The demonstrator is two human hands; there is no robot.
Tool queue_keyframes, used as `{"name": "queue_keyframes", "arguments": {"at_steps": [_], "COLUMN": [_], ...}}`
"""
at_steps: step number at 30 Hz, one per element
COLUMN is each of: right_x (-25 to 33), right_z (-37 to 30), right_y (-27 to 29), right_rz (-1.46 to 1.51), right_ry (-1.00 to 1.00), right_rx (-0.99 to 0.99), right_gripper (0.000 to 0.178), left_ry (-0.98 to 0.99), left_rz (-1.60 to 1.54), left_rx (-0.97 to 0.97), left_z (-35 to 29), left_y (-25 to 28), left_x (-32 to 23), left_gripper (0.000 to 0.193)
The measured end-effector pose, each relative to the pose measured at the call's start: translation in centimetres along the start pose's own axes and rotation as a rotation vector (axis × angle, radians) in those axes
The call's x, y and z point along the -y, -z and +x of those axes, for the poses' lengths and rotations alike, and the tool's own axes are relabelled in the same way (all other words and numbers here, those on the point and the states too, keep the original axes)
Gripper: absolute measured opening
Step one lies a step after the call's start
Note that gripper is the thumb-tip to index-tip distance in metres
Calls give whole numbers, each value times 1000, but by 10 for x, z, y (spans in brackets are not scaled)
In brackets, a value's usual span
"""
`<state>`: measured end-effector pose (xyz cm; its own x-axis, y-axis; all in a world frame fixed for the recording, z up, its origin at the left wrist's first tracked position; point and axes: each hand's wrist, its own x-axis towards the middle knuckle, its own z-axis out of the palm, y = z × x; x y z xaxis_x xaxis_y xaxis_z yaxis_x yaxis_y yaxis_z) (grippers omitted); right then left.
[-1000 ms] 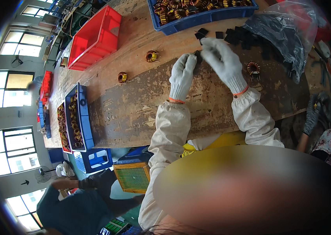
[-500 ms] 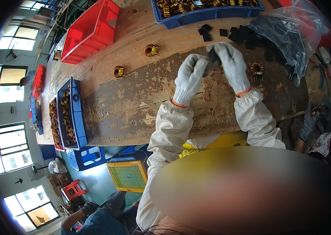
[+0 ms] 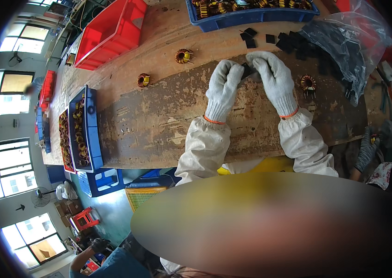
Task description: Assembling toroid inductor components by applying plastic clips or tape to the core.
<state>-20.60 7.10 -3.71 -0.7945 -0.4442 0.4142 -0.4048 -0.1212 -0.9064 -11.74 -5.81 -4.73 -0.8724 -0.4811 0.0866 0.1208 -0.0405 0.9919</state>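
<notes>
Both my hands wear white knit gloves and are raised over the table's worn brown board. My left hand point(image 3: 223, 88) pinches a small black square pad point(image 3: 247, 71) at its fingertips. My right hand point(image 3: 274, 78) is close beside it, its fingers curled together; whatever they may hold is hidden. A copper-wound ring coil point(image 3: 308, 83) with yellow tape and wire legs stands to the right of my right hand. Left of my hands lie another ring coil point(image 3: 184, 56) and a further coil point(image 3: 143, 80). Beyond my right hand are loose black pads point(image 3: 293, 41).
A blue tray point(image 3: 251, 20) full of coils stands at the back. Clear plastic bags point(image 3: 344, 46) lie at the right. At the left are a red bin point(image 3: 131, 34) and a blue tray point(image 3: 95, 134) of coils. Co-workers' gloved hands point(image 3: 367, 148) show at the right edge.
The black pad now shows clearly at my left fingertips. My right hand has drawn slightly away from my left. The whole view has shifted a little.
</notes>
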Motion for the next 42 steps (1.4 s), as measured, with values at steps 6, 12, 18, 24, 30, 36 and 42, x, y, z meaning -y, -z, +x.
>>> {"name": "queue_keyframes", "arguments": {"at_steps": [6, 12, 18, 24, 30, 36, 42], "right_x": [12, 11, 11, 7, 4, 4, 2], "right_z": [7, -1, 1, 4, 1, -2, -4], "right_y": [-2, 1, 4, 5, 3, -1, -4], "right_rz": [-540, -682, -663, -556, -542, -545, -550], "right_ry": [507, 570, 365, 386, 365, 328, 316], "right_rx": [274, 200, 255, 60, 141, 194, 221], "right_gripper": [51, 49, 49, 48, 44, 40, 40], "left_ry": [-41, -5, 29, -81, 8, 165, 226], "left_rz": [271, 301, 545, 1350, 1336, 1467, 1413], "left_rx": [-126, -87, -15, -240, -45, 118, 169], "left_z": [7, 6, 25, 82, 88, 101, 95], "left_y": [9, 5, 31, 119, 135, 137, 146], "left_x": [-4, 4, -28, -12, -4, -18, -31], "left_gripper": [20, 26, 24, 36, 49, 60, 61]}}
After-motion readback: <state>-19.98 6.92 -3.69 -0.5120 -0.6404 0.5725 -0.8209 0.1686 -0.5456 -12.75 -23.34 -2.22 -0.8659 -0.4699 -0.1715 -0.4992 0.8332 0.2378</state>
